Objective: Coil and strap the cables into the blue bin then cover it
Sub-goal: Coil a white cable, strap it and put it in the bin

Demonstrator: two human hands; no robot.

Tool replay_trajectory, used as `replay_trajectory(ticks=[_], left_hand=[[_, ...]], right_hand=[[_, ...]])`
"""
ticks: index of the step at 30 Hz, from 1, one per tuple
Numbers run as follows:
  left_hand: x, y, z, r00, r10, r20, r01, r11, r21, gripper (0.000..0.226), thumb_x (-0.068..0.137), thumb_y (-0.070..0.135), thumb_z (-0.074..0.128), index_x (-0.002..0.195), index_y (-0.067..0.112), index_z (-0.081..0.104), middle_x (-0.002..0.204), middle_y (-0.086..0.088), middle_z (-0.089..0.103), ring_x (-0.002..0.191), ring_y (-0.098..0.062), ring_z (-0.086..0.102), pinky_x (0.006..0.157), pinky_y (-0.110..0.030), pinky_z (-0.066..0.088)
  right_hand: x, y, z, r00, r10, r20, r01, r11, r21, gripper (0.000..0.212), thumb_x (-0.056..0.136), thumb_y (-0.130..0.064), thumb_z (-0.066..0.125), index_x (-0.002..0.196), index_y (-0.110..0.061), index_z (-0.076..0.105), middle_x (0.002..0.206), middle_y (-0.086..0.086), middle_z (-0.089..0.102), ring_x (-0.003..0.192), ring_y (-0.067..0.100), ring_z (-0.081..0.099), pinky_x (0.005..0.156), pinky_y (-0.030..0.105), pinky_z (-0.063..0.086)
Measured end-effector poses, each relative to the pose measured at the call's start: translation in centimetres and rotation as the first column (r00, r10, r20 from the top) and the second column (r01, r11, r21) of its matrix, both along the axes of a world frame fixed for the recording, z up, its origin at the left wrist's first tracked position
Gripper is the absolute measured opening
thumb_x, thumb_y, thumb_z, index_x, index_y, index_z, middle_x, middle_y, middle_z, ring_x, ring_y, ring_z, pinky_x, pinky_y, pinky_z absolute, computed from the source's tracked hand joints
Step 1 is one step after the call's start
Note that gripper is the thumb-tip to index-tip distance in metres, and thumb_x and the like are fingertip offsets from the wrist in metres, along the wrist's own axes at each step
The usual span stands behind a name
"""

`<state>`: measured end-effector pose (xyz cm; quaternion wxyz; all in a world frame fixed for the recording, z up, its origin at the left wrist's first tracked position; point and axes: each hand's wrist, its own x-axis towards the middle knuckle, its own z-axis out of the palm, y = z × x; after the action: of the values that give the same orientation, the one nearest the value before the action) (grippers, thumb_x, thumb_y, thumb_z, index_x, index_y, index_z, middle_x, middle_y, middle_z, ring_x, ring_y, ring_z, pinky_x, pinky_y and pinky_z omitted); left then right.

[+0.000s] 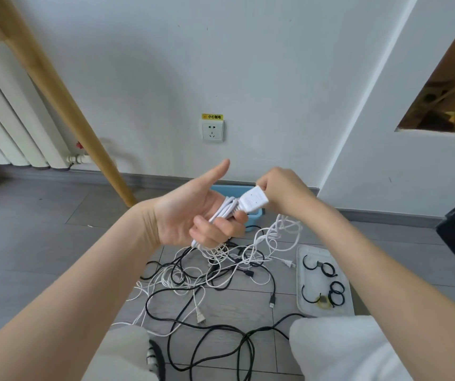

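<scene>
White cord: The left hand (193, 215) sits in the middle of the frame. Its fingers are curled round a few loops of the white cord (225, 209), and its thumb sticks up.
Plug block: The right hand (281, 188) pinches the white plug block (253, 199) at the cord's end, just right of the loops.
How it will handle: The cord looks light, soft and bendy. The block looks hard, so it is a good place to hold.
Loose part: The rest of the cord hangs down into the cable pile (220, 276) on the floor, mixed with black ones. It may snag when pulled.
Blue bin: The blue bin (253, 215) is behind the hands, mostly hidden.
Lid: The clear lid (300, 276) lies at the lower right with the black straps (336, 294) on it.
</scene>
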<state>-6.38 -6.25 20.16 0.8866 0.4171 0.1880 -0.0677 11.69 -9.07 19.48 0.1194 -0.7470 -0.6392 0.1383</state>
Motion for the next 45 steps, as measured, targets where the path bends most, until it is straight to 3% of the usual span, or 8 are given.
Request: replay_trajectory(ticks=[6, 17, 23, 28, 32, 37, 41, 45], left_hand=[[0.8, 0.0, -0.8, 0.96, 0.223, -0.172, -0.202, 0.971, 0.129, 0.07, 0.085, 0.072, 0.016, 0.075, 0.009, 0.045, 0.054, 0.002, 0.038, 0.032, -0.002, 0.024, 0.03, -0.012, 0.019], [2.0, 0.4, -1.7, 0.731, 0.623, -0.278, -0.503, 0.768, 0.398, 0.06, 0.094, 0.062, 0.019, 0.077, 0.008, 0.04, 0.063, -0.007, 0.04, 0.038, -0.012, 0.032, 0.04, -0.017, 0.029], [0.0, 4.0, -0.5, 0.385, 0.921, -0.053, -0.921, 0.387, 0.038, 0.043, 0.1, 0.044, 0.03, 0.083, 0.006, 0.042, 0.066, -0.004, 0.046, 0.043, -0.012, 0.046, 0.042, -0.016, 0.04], [-2.6, 4.6, 1.0, 0.123, 0.991, 0.053, -0.957, 0.133, -0.259, 0.033, 0.102, 0.026, 0.03, 0.075, 0.011, 0.04, 0.074, -0.01, 0.068, 0.059, -0.017, 0.065, 0.058, -0.022, 0.053], [-3.0, 4.3, 1.5, 0.176, 0.965, 0.193, -0.908, 0.235, -0.347, 0.036, 0.099, 0.018, 0.027, 0.064, 0.017, 0.034, 0.043, 0.009, 0.036, 0.032, -0.003, 0.034, 0.036, -0.014, 0.03], [-1.9, 3.7, 1.8, 0.368, 0.905, 0.214, -0.929, 0.345, 0.138, 0.031, 0.099, 0.028, 0.035, 0.069, 0.02, 0.035, 0.044, 0.011, 0.026, 0.031, -0.003, 0.02, 0.033, -0.015, 0.018], [-1.3, 2.4, 1.4, 0.637, 0.753, 0.169, -0.384, 0.119, 0.916, 0.04, 0.089, 0.043, 0.058, 0.085, 0.003, 0.056, 0.056, 0.001, 0.04, 0.037, -0.007, 0.033, 0.035, -0.016, 0.027], [-0.2, 1.6, -1.5, 0.717, 0.617, -0.324, 0.497, -0.128, 0.858, 0.046, 0.083, 0.055, 0.06, 0.071, 0.013, 0.046, 0.075, -0.003, 0.055, 0.063, -0.018, 0.051, 0.055, -0.027, 0.038]], right_hand=[[0.7, 0.1, 0.4, 0.992, -0.116, -0.045, 0.124, 0.961, 0.248, 0.054, 0.066, -0.054, 0.076, 0.05, -0.016, 0.041, 0.054, 0.001, 0.044, 0.06, 0.023, 0.044, 0.049, 0.029, 0.027], [-1.6, -0.2, 1.2, 0.995, -0.051, 0.08, -0.007, 0.801, 0.598, 0.036, 0.086, -0.046, 0.06, 0.079, -0.011, 0.059, 0.076, 0.006, 0.061, 0.074, 0.028, 0.053, 0.06, 0.03, 0.033], [-2.3, -0.6, 1.0, 0.962, 0.155, -0.226, -0.141, 0.987, 0.076, 0.042, 0.091, -0.042, 0.054, 0.066, -0.009, 0.055, 0.051, -0.001, 0.043, 0.053, 0.017, 0.048, 0.058, 0.026, 0.04], [-2.5, -1.5, 1.0, 0.759, 0.223, -0.612, -0.446, 0.863, -0.239, 0.031, 0.097, -0.025, 0.047, 0.071, -0.01, 0.053, 0.069, 0.004, 0.059, 0.066, 0.012, 0.057, 0.069, 0.014, 0.047], [-1.7, -0.5, -0.5, 0.881, 0.297, -0.368, -0.409, 0.869, -0.28, 0.015, 0.095, -0.016, 0.05, 0.08, -0.017, 0.056, 0.087, 0.001, 0.061, 0.081, 0.014, 0.055, 0.076, 0.03, 0.045], [0.7, 0.6, -2.1, 0.995, 0.059, 0.082, -0.061, 0.998, 0.023, 0.014, 0.089, -0.005, 0.055, 0.088, -0.009, 0.069, 0.106, 0.007, 0.053, 0.091, 0.021, 0.055, 0.08, 0.026, 0.043], [2.1, 0.8, 0.6, 0.994, -0.107, 0.011, 0.085, 0.843, 0.531, 0.012, 0.086, -0.005, 0.06, 0.094, 0.0, 0.068, 0.113, 0.014, 0.057, 0.097, 0.025, 0.056, 0.079, 0.017, 0.031], [2.3, 0.6, 0.6, 0.995, -0.031, 0.092, -0.028, 0.815, 0.579, 0.011, 0.086, -0.003, 0.061, 0.087, 0.006, 0.067, 0.135, 0.015, 0.045, 0.121, 0.025, 0.05, 0.094, 0.023, 0.035]])
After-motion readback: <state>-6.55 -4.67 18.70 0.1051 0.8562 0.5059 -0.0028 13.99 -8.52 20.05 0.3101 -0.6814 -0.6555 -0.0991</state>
